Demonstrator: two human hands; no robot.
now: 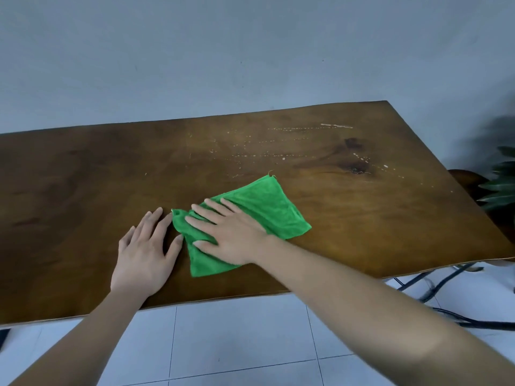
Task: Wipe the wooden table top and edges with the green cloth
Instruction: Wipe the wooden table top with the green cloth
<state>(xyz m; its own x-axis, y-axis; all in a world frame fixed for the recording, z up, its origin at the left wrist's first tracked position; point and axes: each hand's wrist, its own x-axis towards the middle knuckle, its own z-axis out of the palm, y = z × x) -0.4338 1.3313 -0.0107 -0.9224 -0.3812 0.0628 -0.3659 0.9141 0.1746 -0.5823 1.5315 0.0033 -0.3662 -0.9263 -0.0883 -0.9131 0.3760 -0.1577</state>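
Head view.

- Table (83, 190): dark brown wood. Its top fills the middle of the scene and its near edge runs across the lower part.
- Green cloth (267, 207): crumpled flat on the table top, near the middle and closer to the near edge. Its far right part lies uncovered beyond the hand.
- Right hand (234, 235): palm down on the left half of the cloth, fingers straight and spread, pressing it to the wood without clutching it.
- Left hand (145, 252): flat on bare wood just left of the cloth, fingers straight. The thumb tip reaches the cloth's left edge, and the hand grasps nothing.
- White specks (278, 156): dotted lines on the far right of the table top, apart from the cloth.
- Plant (501, 185): green leaves past the right end of the table.
- Floor (237, 335): pale tiles on the near side.
- Cable (473, 321): dark, on the floor at the right.
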